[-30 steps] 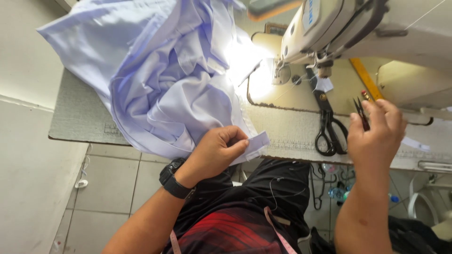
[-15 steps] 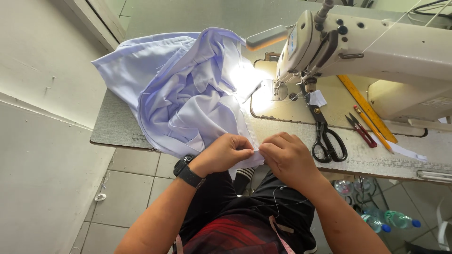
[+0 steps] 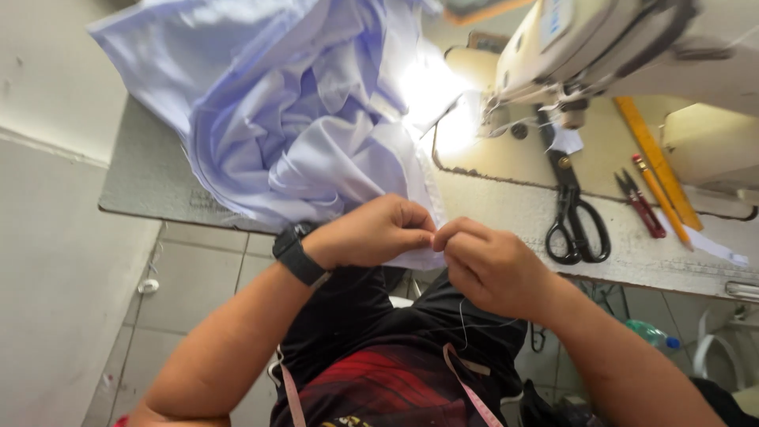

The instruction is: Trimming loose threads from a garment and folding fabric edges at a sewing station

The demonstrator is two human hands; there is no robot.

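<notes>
— Head view: how far along is the sewing?

— Judging by this, unstitched: the pale blue fabric (image 3: 292,126) lies heaped left of the sewing machine (image 3: 601,47), away from its needle.

— And the fingers?

— Left hand (image 3: 371,233) and right hand (image 3: 490,269) meet, fingertips pressed together, pinching the fabric's edge at the table's front.

Sewing workshop, cream industrial sewing machine (image 3: 601,47) lit over a speckled grey surface (image 3: 150,174), heaped pale blue cloth (image 3: 292,119), black-handled scissors (image 3: 573,213), small red thread snips (image 3: 642,204), yellow ruler (image 3: 656,162), tiled floor (image 3: 198,277) beneath
</notes>
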